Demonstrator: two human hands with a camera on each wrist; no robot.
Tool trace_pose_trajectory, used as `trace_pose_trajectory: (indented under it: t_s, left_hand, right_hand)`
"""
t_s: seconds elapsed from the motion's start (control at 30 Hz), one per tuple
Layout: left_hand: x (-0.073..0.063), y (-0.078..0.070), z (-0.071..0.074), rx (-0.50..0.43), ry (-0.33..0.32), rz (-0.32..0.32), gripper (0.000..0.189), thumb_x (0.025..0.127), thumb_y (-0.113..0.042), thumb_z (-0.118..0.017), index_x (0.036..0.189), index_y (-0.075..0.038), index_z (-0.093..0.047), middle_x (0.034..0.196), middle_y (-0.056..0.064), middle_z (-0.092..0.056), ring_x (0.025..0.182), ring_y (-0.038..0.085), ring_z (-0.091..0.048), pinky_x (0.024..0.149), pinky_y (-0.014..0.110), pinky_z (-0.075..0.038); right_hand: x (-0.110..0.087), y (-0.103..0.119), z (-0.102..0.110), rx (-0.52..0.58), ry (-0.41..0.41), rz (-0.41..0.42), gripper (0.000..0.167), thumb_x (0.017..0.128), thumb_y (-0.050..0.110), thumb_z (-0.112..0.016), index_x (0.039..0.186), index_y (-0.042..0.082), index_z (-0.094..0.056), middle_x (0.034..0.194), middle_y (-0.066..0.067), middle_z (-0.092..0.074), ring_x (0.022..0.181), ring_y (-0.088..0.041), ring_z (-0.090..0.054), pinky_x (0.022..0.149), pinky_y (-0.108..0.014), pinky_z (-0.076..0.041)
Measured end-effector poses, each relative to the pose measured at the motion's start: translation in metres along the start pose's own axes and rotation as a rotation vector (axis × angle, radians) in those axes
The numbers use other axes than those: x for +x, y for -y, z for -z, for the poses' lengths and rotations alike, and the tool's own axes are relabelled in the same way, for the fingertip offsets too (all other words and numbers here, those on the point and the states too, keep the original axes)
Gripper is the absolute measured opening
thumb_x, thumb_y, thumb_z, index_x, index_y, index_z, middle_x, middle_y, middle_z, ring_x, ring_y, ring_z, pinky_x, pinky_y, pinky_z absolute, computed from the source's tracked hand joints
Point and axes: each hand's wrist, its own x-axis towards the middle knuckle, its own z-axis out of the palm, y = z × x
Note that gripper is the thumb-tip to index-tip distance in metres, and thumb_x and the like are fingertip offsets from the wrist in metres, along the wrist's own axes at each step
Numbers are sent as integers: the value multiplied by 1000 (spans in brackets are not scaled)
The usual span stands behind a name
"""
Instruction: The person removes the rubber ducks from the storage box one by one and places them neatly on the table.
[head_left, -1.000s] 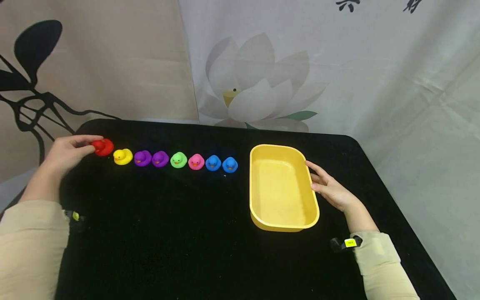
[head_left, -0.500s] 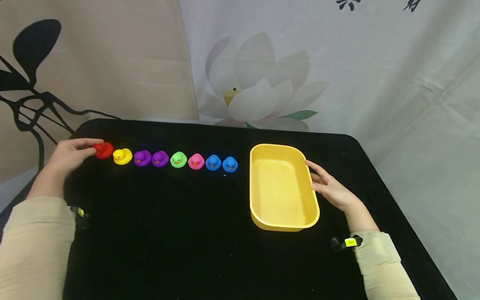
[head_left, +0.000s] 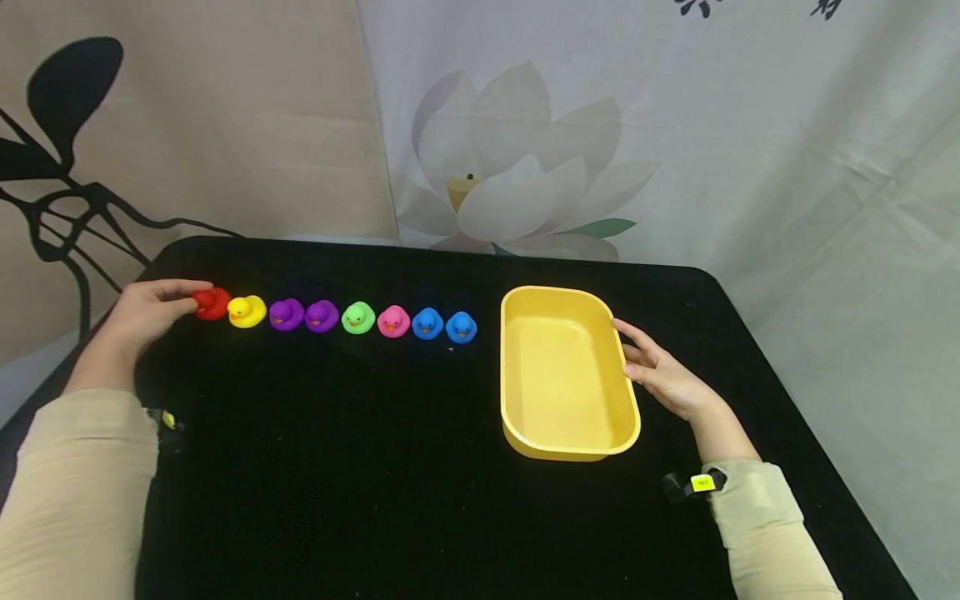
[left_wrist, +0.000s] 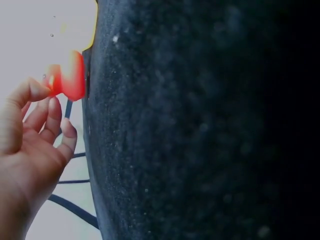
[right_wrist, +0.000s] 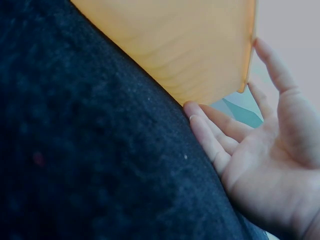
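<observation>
At the left end of a row of rubber ducks, my left hand (head_left: 153, 310) pinches a red rubber duck (head_left: 213, 303) between thumb and fingers. The left wrist view shows this duck (left_wrist: 74, 75) upright at the table surface, beside the yellow duck (head_left: 247, 312). My right hand (head_left: 667, 379) rests with extended fingers against the right side of a yellow plastic basin (head_left: 570, 375). In the right wrist view the thumb touches the basin's rim (right_wrist: 251, 40), and other fingertips (right_wrist: 192, 107) lie low by its base. The basin holds nothing.
Rightward from the yellow duck run two purple ducks (head_left: 304, 316), a green duck (head_left: 358, 318), a pink duck (head_left: 393, 322) and two blue ducks (head_left: 444, 325). All stand on a black-covered table (head_left: 337, 467). A printed cloth (head_left: 517, 150) hangs behind its far edge.
My left hand has brought the red duck slightly toward me and to the right, closer to the yellow duck. The right hand and basin have stayed put.
</observation>
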Motion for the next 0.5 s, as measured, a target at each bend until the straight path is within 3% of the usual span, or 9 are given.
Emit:
trace_pose_trajectory:
  t_s: [0.5]
  left_hand:
    - [-1,8,0,12,33,0,63,96,-51,-47,146,-13,-40,151,27,-21,131,53,-21,95,75,-17]
  right_hand:
    - [0,2,-1,7,3,6,68,99,16,-53,154,18,-12,146,-25,-34,118,-26,-53,96,-32,-42]
